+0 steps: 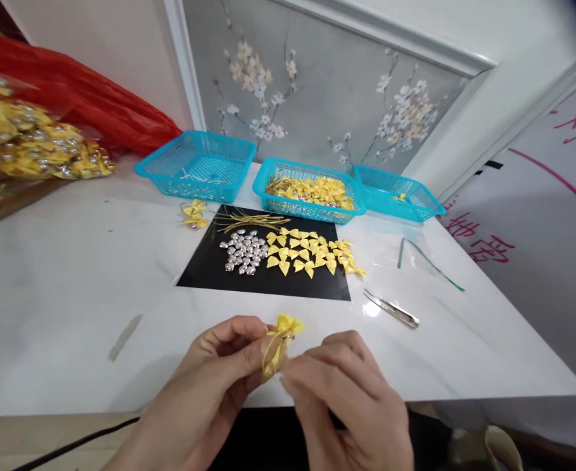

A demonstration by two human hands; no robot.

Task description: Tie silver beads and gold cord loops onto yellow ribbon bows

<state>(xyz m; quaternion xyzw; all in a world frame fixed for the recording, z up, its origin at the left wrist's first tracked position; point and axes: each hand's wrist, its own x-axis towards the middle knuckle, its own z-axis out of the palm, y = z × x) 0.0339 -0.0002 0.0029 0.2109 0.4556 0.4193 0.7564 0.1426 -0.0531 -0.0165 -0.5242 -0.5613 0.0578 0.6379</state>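
Observation:
My left hand (223,366) pinches a yellow ribbon bow (288,324) between thumb and fingers, just over the table's front edge. A thin gold cord (265,356) loops down from the bow's middle. My right hand (349,386) is closed, its fingertips pressed together at the bow's lower right side; what lies between them is hidden. Beyond the hands is a black mat (263,291) with silver heart-shaped beads (244,252), rows of yellow bows (300,252) and a bundle of gold cords (248,220). Metal tweezers (393,309) lie to the right.
Three blue baskets stand at the back: a left one (194,186), a middle one (310,210) holding bows and cords, and a right one (398,204). Bagged bows (37,140) and red plastic (86,91) are at left. A green strip (429,261) lies at right.

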